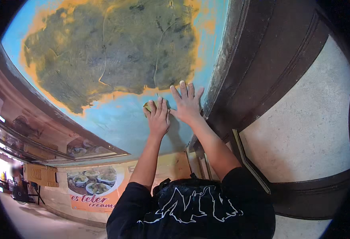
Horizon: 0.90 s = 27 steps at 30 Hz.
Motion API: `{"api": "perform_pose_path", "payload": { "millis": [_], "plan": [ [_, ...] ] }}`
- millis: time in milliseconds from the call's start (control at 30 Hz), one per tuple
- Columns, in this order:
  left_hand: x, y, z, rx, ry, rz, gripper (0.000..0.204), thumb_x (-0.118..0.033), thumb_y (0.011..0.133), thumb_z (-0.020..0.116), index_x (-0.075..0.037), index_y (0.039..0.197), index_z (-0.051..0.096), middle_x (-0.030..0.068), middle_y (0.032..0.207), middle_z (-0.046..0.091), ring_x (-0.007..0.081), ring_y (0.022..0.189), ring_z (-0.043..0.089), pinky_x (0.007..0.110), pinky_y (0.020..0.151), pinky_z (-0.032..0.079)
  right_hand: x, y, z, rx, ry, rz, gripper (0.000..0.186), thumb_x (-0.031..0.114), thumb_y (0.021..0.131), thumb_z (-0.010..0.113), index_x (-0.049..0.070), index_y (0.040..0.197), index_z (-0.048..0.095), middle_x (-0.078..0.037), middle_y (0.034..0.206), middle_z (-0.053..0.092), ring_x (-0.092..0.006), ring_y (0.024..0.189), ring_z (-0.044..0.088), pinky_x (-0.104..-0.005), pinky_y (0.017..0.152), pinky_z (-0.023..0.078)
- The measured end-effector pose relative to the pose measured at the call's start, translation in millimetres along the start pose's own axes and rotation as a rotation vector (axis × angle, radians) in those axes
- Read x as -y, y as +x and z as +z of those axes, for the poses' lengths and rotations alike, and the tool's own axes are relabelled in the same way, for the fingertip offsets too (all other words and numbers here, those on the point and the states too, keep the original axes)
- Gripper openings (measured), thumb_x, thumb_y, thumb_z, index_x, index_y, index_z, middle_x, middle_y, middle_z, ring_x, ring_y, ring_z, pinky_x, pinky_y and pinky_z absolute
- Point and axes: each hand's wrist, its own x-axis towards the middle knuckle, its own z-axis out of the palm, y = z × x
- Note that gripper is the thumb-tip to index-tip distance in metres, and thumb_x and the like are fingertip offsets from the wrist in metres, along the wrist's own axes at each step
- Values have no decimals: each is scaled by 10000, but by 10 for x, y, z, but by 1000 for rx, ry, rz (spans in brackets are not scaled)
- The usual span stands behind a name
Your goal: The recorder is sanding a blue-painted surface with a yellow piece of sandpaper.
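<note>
Both my arms reach up to a light-blue painted wall. It has a large dark grey-green patch with a ragged orange border and thin raised lines across it. Just below the patch's lower edge, my left hand presses a small yellow-green piece of sandpaper against the blue paint. Most of that piece is hidden under the fingers. Beside it, my right hand lies flat with its fingers spread, the fingertips touching the border of the patch. Its fingers look dusty and it holds nothing.
A dark wooden frame runs along the wall's right side, close to my right hand, with a pale panel beyond. A food banner hangs at the lower left. Stacked plastic chairs and a person appear far left.
</note>
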Motion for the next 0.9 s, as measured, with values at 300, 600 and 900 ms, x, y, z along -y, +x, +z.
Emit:
{"api": "perform_pose_path", "payload": {
  "millis": [300, 600, 900],
  "plan": [
    [-99, 152, -102, 7, -32, 7, 530, -181, 880, 544, -63, 1383, 429, 99, 1492, 369, 362, 1448, 112, 595, 1119, -10, -44, -15, 36, 4, -52, 2, 966, 492, 672, 726, 216, 1476, 268, -209, 1505, 212, -505, 1347, 207, -795, 959, 98],
    [-349, 307, -99, 67, -71, -24, 522, -180, 909, 506, -17, 1393, 401, 142, 1510, 316, 398, 1443, 76, 618, 1103, -32, -72, -62, 111, -31, -275, -14, 839, 404, 754, 657, 209, 1476, 277, -225, 1511, 208, -527, 1344, 205, -797, 955, 96],
    [-258, 38, -12, 47, -51, 4, 503, -178, 903, 519, -58, 1384, 429, 103, 1506, 336, 375, 1443, 110, 619, 1107, -8, -24, -78, -21, 49, -9, -30, 779, 328, 758, 657, 209, 1452, 323, -217, 1487, 256, -524, 1331, 226, -784, 962, 127]
  ]
}}
